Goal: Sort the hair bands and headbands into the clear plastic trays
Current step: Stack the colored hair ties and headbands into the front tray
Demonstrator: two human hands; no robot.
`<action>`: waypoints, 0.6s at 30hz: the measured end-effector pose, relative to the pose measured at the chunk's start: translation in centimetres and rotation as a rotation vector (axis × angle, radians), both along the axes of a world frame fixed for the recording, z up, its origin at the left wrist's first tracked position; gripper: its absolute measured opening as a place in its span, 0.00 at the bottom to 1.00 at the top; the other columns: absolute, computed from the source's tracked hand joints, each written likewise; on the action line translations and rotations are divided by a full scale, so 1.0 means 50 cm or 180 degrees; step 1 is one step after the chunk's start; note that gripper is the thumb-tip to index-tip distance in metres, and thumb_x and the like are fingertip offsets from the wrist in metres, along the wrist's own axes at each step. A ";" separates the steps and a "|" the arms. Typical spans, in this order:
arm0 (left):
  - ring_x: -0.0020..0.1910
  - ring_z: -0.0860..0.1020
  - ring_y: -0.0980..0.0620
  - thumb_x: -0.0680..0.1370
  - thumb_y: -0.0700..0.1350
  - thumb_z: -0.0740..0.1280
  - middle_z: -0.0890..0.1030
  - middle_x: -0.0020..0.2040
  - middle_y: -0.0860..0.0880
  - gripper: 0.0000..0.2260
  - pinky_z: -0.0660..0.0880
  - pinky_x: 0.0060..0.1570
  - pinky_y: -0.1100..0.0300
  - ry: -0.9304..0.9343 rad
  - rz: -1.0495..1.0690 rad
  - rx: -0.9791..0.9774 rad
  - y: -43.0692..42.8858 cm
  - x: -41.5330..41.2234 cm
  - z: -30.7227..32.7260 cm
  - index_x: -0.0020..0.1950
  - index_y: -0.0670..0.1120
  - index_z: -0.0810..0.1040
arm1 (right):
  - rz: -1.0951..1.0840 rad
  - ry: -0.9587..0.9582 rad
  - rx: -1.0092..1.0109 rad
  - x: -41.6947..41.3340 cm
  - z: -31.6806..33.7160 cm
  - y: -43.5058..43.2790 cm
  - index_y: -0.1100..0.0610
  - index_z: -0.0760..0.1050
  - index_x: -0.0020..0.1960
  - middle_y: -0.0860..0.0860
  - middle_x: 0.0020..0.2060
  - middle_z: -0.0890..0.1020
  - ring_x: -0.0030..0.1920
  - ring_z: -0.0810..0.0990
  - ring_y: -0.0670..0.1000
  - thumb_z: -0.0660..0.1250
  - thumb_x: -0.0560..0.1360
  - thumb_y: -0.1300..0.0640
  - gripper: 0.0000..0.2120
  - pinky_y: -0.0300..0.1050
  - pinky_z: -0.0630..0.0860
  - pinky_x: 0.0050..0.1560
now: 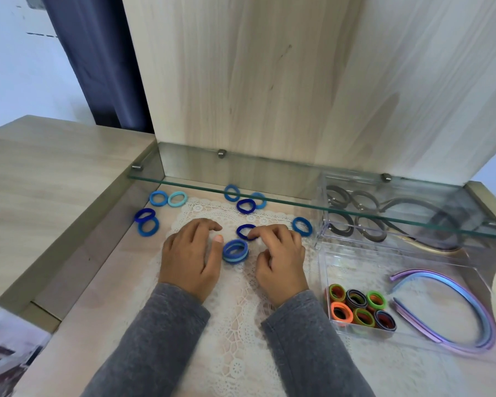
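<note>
Sleeves (161, 339): grey.
Left hand (189, 253): grip loose, empty.
Right hand (279, 255): touches navy band (239, 231); grip unclear.
Tip: slide it onto blue stack (235, 251).

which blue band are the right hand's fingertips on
The dark navy band lying alone just behind the stacked blue bands; the right hand touches its right edge.

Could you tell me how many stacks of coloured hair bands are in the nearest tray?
6, at the tray's left end. Back row: olive-orange stack, navy stack, lime stack. Front row: orange stack, green stack, dark blue stack. None seems hidden.
</note>
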State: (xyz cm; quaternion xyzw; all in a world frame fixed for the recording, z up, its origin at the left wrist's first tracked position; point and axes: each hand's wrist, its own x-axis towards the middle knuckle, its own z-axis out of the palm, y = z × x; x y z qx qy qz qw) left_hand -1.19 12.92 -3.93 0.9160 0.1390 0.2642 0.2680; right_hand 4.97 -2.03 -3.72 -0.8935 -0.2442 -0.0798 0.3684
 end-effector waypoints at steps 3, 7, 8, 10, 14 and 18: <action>0.72 0.64 0.51 0.79 0.55 0.49 0.69 0.71 0.53 0.19 0.58 0.71 0.49 0.0630 0.0324 0.0078 0.002 0.006 0.000 0.65 0.53 0.72 | 0.0274 -0.0058 -0.0131 -0.004 0.006 0.004 0.45 0.76 0.52 0.45 0.54 0.71 0.55 0.64 0.48 0.56 0.69 0.68 0.23 0.47 0.66 0.54; 0.78 0.47 0.51 0.82 0.52 0.50 0.49 0.79 0.53 0.22 0.44 0.75 0.51 0.1287 0.0451 0.0391 0.004 0.013 -0.003 0.76 0.54 0.57 | 0.0309 -0.0253 -0.0627 -0.006 0.008 0.007 0.44 0.77 0.53 0.49 0.57 0.71 0.58 0.65 0.52 0.55 0.69 0.62 0.21 0.49 0.65 0.56; 0.78 0.45 0.50 0.82 0.52 0.49 0.46 0.79 0.53 0.23 0.43 0.75 0.50 0.1443 0.0457 0.0487 0.004 0.014 -0.003 0.78 0.54 0.53 | 0.0315 -0.0245 -0.0740 -0.006 0.009 0.006 0.45 0.78 0.53 0.50 0.58 0.70 0.59 0.65 0.53 0.57 0.70 0.63 0.20 0.49 0.65 0.56; 0.78 0.43 0.49 0.82 0.52 0.47 0.43 0.79 0.51 0.24 0.42 0.75 0.50 0.1691 0.0429 0.0610 0.003 0.018 -0.004 0.79 0.52 0.47 | 0.0338 -0.0263 -0.0893 -0.008 0.013 0.005 0.46 0.78 0.54 0.50 0.58 0.70 0.59 0.64 0.54 0.61 0.72 0.63 0.17 0.48 0.64 0.57; 0.78 0.43 0.48 0.82 0.51 0.45 0.42 0.79 0.49 0.25 0.41 0.75 0.50 0.1836 0.0357 0.0701 0.002 0.022 -0.005 0.79 0.50 0.44 | 0.0325 -0.0591 -0.1156 -0.012 0.024 0.007 0.49 0.78 0.51 0.52 0.54 0.73 0.56 0.69 0.56 0.64 0.70 0.62 0.13 0.51 0.66 0.54; 0.78 0.43 0.48 0.82 0.51 0.46 0.43 0.79 0.49 0.25 0.42 0.75 0.50 0.1821 0.0344 0.0713 0.003 0.022 -0.004 0.79 0.50 0.44 | 0.0456 -0.0675 -0.1426 -0.016 0.045 -0.003 0.48 0.77 0.57 0.53 0.56 0.70 0.59 0.67 0.56 0.63 0.74 0.59 0.14 0.51 0.64 0.57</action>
